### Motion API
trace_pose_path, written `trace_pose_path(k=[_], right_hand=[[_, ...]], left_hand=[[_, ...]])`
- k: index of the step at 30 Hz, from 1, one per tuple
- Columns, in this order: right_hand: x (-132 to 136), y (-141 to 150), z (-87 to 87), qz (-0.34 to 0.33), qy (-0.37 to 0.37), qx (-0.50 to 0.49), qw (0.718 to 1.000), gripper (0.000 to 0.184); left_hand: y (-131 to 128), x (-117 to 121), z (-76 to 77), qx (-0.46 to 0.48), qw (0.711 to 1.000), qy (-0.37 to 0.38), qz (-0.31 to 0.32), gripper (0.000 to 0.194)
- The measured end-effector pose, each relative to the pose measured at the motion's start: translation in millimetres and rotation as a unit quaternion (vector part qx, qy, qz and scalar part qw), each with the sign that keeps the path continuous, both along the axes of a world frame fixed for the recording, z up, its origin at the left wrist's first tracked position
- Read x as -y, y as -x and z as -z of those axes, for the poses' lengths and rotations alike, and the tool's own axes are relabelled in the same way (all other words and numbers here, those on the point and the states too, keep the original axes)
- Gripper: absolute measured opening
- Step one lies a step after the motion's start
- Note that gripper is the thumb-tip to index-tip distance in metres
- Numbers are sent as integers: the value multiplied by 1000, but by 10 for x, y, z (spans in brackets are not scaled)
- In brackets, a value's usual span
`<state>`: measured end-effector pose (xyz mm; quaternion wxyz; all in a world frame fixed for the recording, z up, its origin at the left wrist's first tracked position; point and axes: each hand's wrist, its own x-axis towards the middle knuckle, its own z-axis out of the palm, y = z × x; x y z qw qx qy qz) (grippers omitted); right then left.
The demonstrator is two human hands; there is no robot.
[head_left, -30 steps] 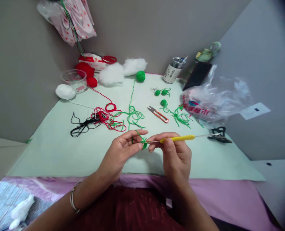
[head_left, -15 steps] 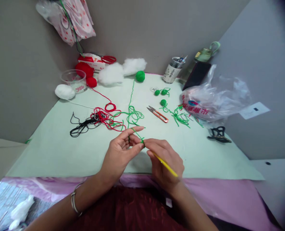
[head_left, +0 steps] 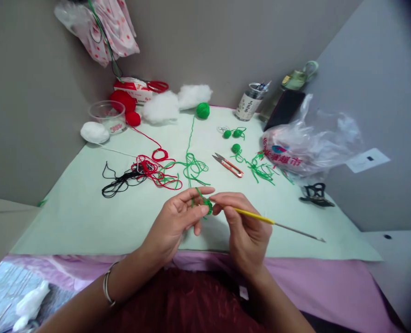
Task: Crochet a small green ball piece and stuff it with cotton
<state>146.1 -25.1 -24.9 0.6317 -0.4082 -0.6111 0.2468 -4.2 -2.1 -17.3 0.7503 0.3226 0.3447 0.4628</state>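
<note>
My left hand (head_left: 177, 219) pinches a small green crochet piece (head_left: 208, 205) between thumb and fingers, with green yarn looped over the forefinger. That yarn (head_left: 190, 152) runs back across the table to a green yarn ball (head_left: 202, 110). My right hand (head_left: 248, 229) grips a yellow-handled crochet hook (head_left: 260, 218); its hook end sits at the green piece and its metal tail points right. Both hands hover just above the pale green table (head_left: 87, 217) near its front edge.
Red and black yarn tangles (head_left: 141, 173), orange snips (head_left: 229, 165), small green balls (head_left: 236, 148), white stuffing (head_left: 175, 101), a clear cup (head_left: 107, 112), a pen tin (head_left: 249, 100), a plastic bag (head_left: 309, 138) and a black clip (head_left: 315, 194) lie about the table.
My right hand has swung the hook: it lay level pointing right, then tipped toward me, and now points right and slightly down. The left hand stays on the green piece.
</note>
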Motion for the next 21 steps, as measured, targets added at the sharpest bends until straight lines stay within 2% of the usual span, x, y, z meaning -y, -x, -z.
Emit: trace_pose_path(k=[4,8,10,14,17,21], right_hand=[[38,3,94,37,-34,81,995,30],[72,-8,176,73,-113,202,970,39],[58,-7,161,61,-103,178,977,39],[-4,-1,71,10,-17,42,999,24],[-29,-1,48,-10,31,-32,999,18],[-26,-12,89,-39,77,-79,993,16]], left_hand=[[-21,23,43,-17,999,-11,-25,40],[-49,43,29,19,999,13,-23,46],[-58,48,6,25,999,23,-20,48],[-62,45,-27,22,999,14,-21,48],[-65,42,-35,23,999,9,-24,48],[-57,46,-31,21,1000,9,-19,46]])
